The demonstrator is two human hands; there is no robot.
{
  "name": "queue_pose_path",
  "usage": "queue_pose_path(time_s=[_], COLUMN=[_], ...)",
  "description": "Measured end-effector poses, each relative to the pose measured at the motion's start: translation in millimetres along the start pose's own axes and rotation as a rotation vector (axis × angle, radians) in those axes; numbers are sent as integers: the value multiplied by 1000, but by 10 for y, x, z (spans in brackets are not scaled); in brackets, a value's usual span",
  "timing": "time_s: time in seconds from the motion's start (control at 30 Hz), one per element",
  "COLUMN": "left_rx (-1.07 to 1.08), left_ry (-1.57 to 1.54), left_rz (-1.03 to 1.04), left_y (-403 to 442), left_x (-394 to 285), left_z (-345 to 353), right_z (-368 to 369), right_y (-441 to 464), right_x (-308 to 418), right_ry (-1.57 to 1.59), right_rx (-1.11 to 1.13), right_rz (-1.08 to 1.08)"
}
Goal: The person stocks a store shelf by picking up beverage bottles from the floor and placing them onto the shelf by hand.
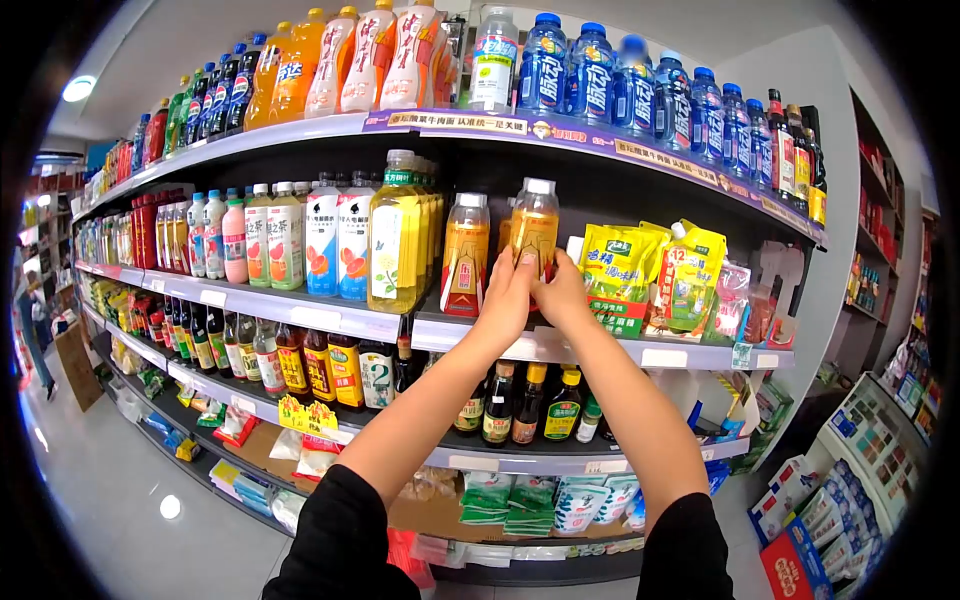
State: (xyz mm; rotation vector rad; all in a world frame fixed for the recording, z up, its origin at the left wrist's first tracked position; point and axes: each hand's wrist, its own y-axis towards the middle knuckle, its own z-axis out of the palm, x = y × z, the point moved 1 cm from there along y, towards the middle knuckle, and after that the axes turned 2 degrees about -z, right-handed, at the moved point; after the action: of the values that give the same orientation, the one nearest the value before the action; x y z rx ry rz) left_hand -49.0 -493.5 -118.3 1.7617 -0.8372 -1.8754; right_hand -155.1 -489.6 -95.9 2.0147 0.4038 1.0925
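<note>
My left hand [509,292] and my right hand [564,295] are both closed around the lower half of an orange-brown drink bottle [535,218] with a white cap. The bottle is upright at the middle shelf; my hands hide its base, so I cannot tell whether it touches the shelf. Just left of it stands a similar bottle [466,250] with a red lower label. Part of another such bottle shows behind the held one. To the right of my right hand are green and yellow seasoning pouches [612,275].
Yellow drink bottles [397,240] stand left on the same middle shelf [470,332]. Blue-capped bottles [590,75] line the top shelf above my hands. Dark sauce bottles [498,408] sit below, between my forearms. A rack [860,450] stands at the right.
</note>
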Motion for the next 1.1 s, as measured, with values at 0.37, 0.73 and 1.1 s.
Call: queue_pose_path(time_s=[0.37, 0.73, 1.1], left_rx=[-90, -118, -159], left_ry=[34, -81, -113], left_rz=[-249, -325, -297], left_y=[261, 448, 599], left_x=[215, 314, 484], left_z=[91, 98, 128], right_z=[312, 410, 523], right_y=[290, 404, 531], right_x=[-423, -531, -647], right_ry=[112, 25, -20], right_rx=[40, 145, 187], right_rz=[181, 321, 341])
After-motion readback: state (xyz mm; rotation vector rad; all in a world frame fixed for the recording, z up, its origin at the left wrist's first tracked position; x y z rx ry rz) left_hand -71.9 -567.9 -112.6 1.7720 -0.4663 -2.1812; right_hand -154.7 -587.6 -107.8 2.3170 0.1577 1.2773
